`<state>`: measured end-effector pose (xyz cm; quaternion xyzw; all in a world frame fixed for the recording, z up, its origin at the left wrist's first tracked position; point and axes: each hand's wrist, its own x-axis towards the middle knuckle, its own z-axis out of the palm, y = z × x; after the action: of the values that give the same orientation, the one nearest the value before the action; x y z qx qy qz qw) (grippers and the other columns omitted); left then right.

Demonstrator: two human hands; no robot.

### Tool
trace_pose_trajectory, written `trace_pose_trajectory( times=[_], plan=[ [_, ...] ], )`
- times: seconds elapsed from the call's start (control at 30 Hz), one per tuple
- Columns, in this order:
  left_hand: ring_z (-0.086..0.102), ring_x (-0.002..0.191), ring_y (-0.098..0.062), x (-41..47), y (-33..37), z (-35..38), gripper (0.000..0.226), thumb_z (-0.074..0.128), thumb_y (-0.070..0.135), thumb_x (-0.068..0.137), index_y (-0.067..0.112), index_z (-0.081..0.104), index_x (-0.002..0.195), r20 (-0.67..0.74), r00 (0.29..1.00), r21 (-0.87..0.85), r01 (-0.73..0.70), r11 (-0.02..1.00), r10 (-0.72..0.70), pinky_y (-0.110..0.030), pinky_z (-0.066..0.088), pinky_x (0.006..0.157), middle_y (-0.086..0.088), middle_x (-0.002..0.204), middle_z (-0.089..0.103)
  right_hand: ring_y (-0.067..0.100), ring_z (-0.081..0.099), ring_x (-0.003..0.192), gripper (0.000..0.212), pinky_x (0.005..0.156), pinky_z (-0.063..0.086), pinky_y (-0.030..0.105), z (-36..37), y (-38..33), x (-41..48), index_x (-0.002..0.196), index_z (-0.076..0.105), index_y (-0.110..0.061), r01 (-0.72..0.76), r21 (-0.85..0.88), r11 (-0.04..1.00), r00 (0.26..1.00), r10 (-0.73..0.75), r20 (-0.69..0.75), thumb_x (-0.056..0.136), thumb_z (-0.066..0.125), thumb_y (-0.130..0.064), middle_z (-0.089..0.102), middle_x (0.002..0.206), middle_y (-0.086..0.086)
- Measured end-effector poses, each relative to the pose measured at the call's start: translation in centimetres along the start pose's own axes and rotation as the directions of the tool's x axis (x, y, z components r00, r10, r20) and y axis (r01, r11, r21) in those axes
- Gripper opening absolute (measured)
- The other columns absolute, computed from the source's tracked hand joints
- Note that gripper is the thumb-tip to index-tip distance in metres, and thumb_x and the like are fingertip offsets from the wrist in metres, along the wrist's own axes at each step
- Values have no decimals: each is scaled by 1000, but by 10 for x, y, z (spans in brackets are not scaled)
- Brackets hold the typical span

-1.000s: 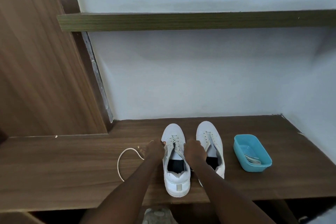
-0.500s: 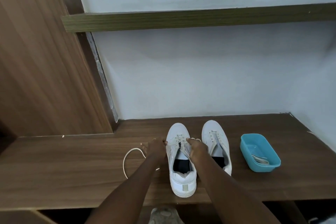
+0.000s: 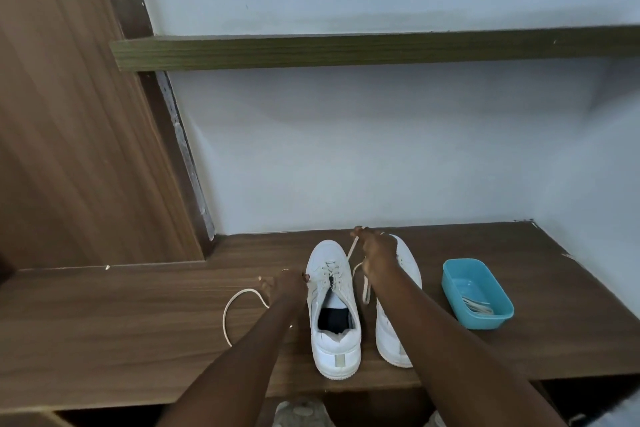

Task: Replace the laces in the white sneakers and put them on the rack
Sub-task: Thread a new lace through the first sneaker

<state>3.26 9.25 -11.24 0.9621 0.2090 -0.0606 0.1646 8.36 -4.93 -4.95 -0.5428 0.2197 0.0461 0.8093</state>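
Two white sneakers stand side by side on the wooden shelf (image 3: 138, 315), toes toward the wall. The left sneaker (image 3: 334, 308) is partly laced. My right hand (image 3: 377, 251) pinches a white lace (image 3: 353, 250) and holds it up above the toes, its free end hanging between the shoes. The right sneaker (image 3: 398, 333) is mostly hidden behind my right forearm. My left hand (image 3: 285, 284) holds the left sneaker's side near the eyelets. Another white lace (image 3: 230, 308) lies looped on the shelf left of my left hand.
A blue plastic tub (image 3: 476, 291) with several laces inside sits right of the shoes. A narrow wooden ledge (image 3: 346, 48) runs along the wall above. A wooden panel (image 3: 69, 114) stands at the left. Another shoe (image 3: 301, 414) shows below the shelf edge.
My right hand has risen from the left sneaker's tongue toward the wall, drawing a lace out and up. My left hand stays at the shoe's side.
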Motion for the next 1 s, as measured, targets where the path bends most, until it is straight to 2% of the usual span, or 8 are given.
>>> trace_pose_trajectory(
  times=[0.1, 0.17, 0.27, 0.43, 0.57, 0.7, 0.83, 1.0],
  plan=[
    [54, 115, -23, -2, 12, -10, 31, 40, 36, 99, 22, 68, 104, -32, 995, -155, -97, 983, 93, -43, 26, 109, -4, 114, 65, 19, 63, 73, 19, 74, 46, 25, 6, -12, -3, 65, 61, -8, 65, -37, 997, 996, -63, 59, 80, 67, 3, 65, 75, 6],
    [57, 109, -19, -10, 28, -25, 32, 45, 36, 98, 15, 68, 105, -94, 972, -306, -232, 923, 213, -25, 31, 93, -4, 110, 67, 19, 64, 69, 18, 77, 49, 28, 11, -21, -7, 67, 63, -5, 118, -17, 993, 988, -116, 99, 78, 68, 7, 65, 71, 7],
    [58, 108, -12, -20, 54, -47, 30, 50, 31, 96, 12, 65, 115, -196, 930, -546, -367, 753, 312, -10, 26, 70, 0, 113, 67, 18, 65, 68, 13, 60, 52, 27, 18, -39, -19, 71, 64, -3, 160, -7, 987, 972, -156, 178, 80, 68, 6, 66, 69, 6],
    [56, 88, -10, -22, 90, -70, 21, 51, 19, 95, 9, 67, 105, -325, 909, -684, -417, 599, 262, -20, 37, 74, -3, 101, 70, 23, 65, 78, 12, 54, 43, 26, 23, -67, -25, 73, 66, -4, 231, -29, 973, 947, -218, 237, 79, 66, 7, 66, 74, 9],
    [57, 82, -11, -22, 97, -69, 22, 52, 22, 93, 9, 69, 92, -279, 924, -624, -382, 682, 262, -29, 38, 85, -1, 90, 71, 17, 64, 69, 11, 46, 38, 22, 21, -85, -28, 74, 66, -6, 257, -69, 964, 943, -234, 236, 79, 67, 3, 66, 76, 10],
    [56, 73, -12, -21, 87, -57, 23, 59, 26, 91, 7, 69, 84, -187, 919, -534, -391, 749, 347, -24, 33, 70, -3, 78, 67, 2, 63, 48, 14, 43, 41, 7, 18, -101, -30, 73, 64, -3, 309, -19, 951, 929, -297, 221, 80, 64, 9, 63, 76, 11],
    [38, 46, -1, -13, 75, -38, 42, 68, 23, 85, 19, 47, 48, -10, 922, -444, -351, 824, 388, -20, 29, 53, 13, 39, 45, 2, 63, 48, 9, 42, 41, 5, 17, -117, -32, 81, 65, -1, 312, 6, 950, 925, -305, 227, 80, 64, 8, 63, 79, 12],
    [41, 56, -8, -12, 73, -31, 40, 72, 24, 80, 25, 47, 49, 86, 906, -362, -359, 861, 414, -24, 34, 60, 8, 54, 46, 0, 63, 47, 6, 42, 41, 6, 14, -126, -35, 83, 65, -3, 319, -21, 948, 921, -304, 243, 83, 65, 3, 64, 89, 14]
  ],
)
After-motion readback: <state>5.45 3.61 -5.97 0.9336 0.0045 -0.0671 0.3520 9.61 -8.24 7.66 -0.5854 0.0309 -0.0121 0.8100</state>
